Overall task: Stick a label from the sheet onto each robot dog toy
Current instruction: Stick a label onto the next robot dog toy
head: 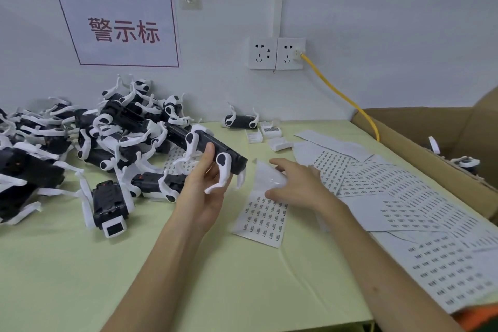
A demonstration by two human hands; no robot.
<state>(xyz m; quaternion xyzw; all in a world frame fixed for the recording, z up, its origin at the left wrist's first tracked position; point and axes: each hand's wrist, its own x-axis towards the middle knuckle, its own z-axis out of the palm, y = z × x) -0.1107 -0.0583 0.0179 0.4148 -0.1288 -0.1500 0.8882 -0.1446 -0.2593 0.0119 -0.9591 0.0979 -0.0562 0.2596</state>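
Bare forearms, no sleeves visible

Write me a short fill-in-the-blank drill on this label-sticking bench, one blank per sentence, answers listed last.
1. The left hand holds a black-and-white robot dog toy above the pale ____ table.
2. The right hand rests on a curled white ____ sheet.
3. A ____ cable runs from the white wall socket.
4. The brown cardboard box stands at the table's ____ edge.

Answers: green; label; yellow; right

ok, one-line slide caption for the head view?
Left hand holds a robot dog toy while the right hand reaches onto a label sheet.
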